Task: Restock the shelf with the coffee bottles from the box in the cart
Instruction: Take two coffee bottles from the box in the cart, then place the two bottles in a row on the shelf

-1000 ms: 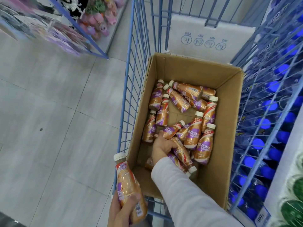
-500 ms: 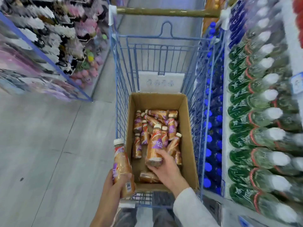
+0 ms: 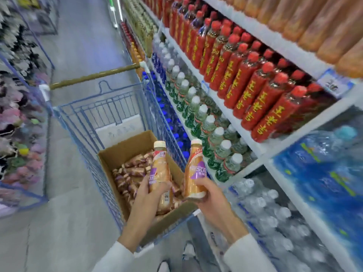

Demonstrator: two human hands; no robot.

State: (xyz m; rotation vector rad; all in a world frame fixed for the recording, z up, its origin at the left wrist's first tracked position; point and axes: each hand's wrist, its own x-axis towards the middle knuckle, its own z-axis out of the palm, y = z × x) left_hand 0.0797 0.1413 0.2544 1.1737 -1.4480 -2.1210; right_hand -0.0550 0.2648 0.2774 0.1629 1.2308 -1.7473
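Each of my hands holds one orange-brown coffee bottle with a cream cap, upright above the cart. My left hand grips the left coffee bottle around its lower half. My right hand grips the right coffee bottle near its base, closer to the shelf. Below them the open cardboard box sits in the blue wire cart and holds several more coffee bottles lying loose. The shelf unit rises on the right.
The shelf rows carry red-labelled bottles, green bottles with white caps, orange bottles on top, and wrapped water packs low down. A rack of small goods lines the left. Grey aisle floor lies between.
My right hand took a bottle out of the box and lifted it. Both hands rose with their bottles, and my view swung up and right toward the shelf.
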